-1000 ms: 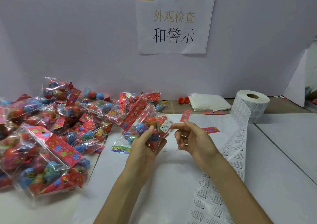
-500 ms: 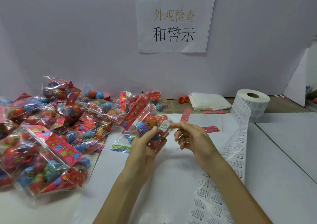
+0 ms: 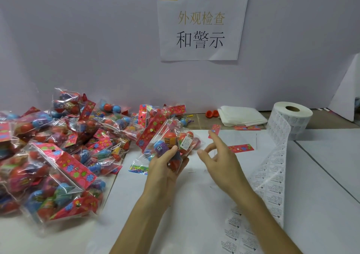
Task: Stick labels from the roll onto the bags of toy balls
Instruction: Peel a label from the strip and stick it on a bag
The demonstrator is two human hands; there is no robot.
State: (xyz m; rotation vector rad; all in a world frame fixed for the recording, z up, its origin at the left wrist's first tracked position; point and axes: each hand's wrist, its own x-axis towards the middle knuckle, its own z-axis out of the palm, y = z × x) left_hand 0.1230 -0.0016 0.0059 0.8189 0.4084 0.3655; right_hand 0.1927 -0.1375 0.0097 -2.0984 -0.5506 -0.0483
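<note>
My left hand grips a clear bag of red and blue toy balls with a red flowered header, held above the white table. A small white warning label sits stuck on the bag's right side. My right hand hovers just right of the bag with fingers spread and loosely bent, holding nothing and not touching the label. The label roll stands at the back right. Its strip of labels trails down the table toward me, under my right forearm.
A big heap of ball bags fills the left of the table. Folded white cloths and orange ball halves lie by the wall. Loose red header cards lie on the white sheet. A paper sign hangs on the wall.
My right hand's fingertips were at the label on the bag; now they have let go and the hand has drawn back to the right, fingers spread. The left hand keeps holding the bag.
</note>
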